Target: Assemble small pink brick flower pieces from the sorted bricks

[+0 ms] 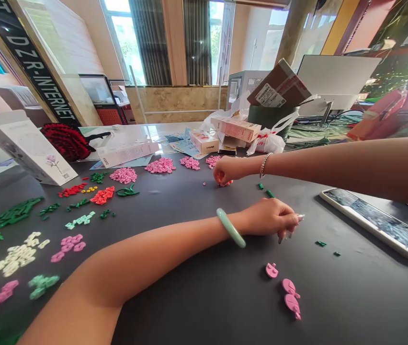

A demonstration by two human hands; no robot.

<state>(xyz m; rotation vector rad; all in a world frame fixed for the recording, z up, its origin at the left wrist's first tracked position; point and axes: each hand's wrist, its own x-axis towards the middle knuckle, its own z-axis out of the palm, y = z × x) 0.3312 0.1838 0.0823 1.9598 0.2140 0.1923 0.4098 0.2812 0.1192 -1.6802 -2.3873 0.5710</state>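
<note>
My left hand [274, 218], with a pale green bangle on its wrist, hovers over or rests on the dark table. Its fingers are curled together, and whatever may be in them is hidden. Beyond it, my right hand [231, 170] reaches in from the right with its fingers bent down to the tabletop. Those fingertips are closed beside a small pile of pink pieces [211, 161]; I cannot make out what they hold. One tiny pink piece [204, 184] lies just left of them. Green pieces [269, 193] lie between the two arms. Nearer me are pink round pieces [291, 303].
Sorted piles of small plastic pieces cover the left, including pink [123, 175], dark green [17, 212] and cream [15, 256]. A white box [42, 153] stands behind them. Small cartons [204, 142] and a plastic bag [270, 141] sit at the back. A phone [379, 223] lies right.
</note>
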